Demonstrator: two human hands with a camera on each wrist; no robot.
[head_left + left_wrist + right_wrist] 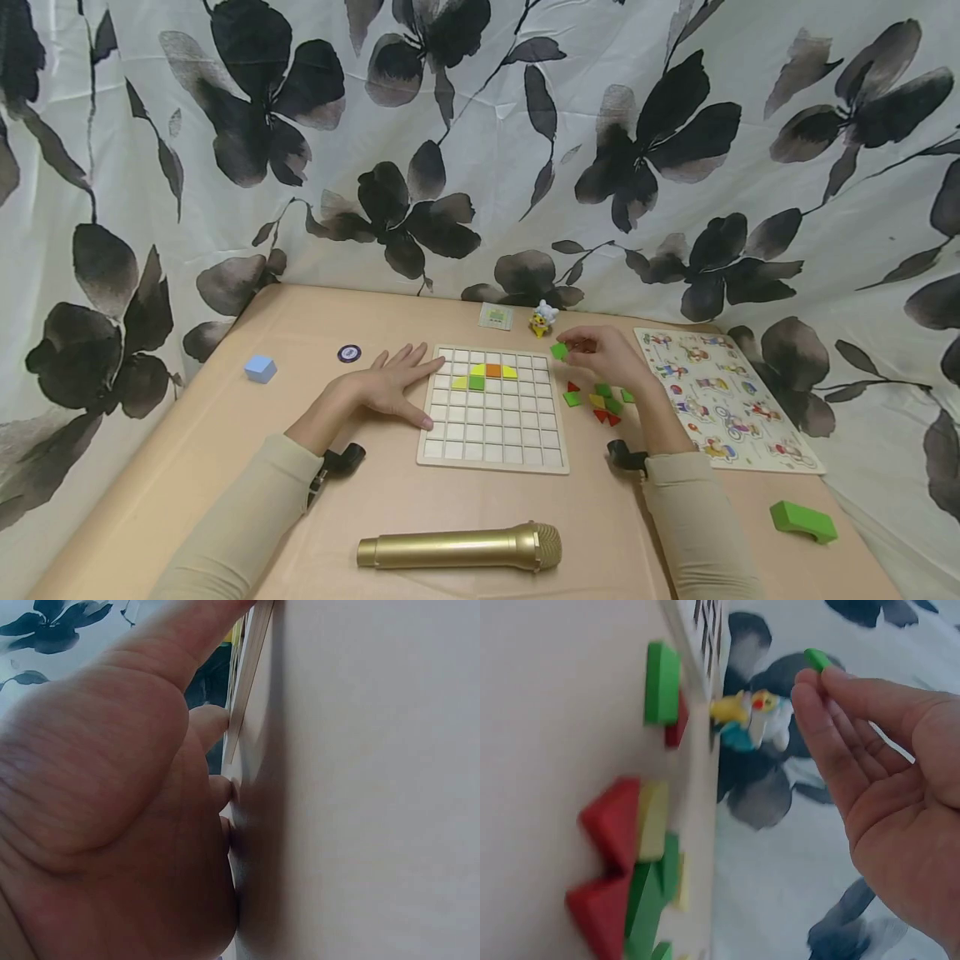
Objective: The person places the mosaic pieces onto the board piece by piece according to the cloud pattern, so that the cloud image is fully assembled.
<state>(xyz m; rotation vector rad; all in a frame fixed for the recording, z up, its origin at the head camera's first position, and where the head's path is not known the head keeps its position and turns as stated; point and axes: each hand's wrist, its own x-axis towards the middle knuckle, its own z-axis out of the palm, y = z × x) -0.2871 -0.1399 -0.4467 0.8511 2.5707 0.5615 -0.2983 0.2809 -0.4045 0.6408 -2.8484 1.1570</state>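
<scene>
**Green piece pinched above the grid board's far right corner**

Hands sit either side of the wooden grid board (492,412): the left hand (392,385) lies flat on the table (225,467), fingers straight and spread, fingertips touching the board's left edge near its far left corner. Its wrist view shows little beyond a palm pressed to the tabletop and a thin sliver of the board's edge (247,682); the rest is blocked by the hand itself.

The right hand (609,357) hovers just off the board's far right corner, thumb and fingers pinching a small green piece (558,351). From the wrist camera only the piece's rounded green tip (817,658) shows past the fingertips, so its full shape cannot be made out there; from the head view it looks like a small bright green square block.

On the board, the second and third rows from the far edge hold yellow, orange and green pieces (484,376); the other cells are bare. A loose pile of red, green and yellow pieces (600,402) lies on the table just beside the board's right edge, partly hidden by the right wrist and blurred in the wrist view.

A small toy figure (542,318) stands near the table's far edge. A picture puzzle board (723,400) lies towards the right edge, a gold microphone (461,547) along the near edge, a pale blue cube (260,368) towards the left edge, and a green block (802,521) near the near right corner.
</scene>
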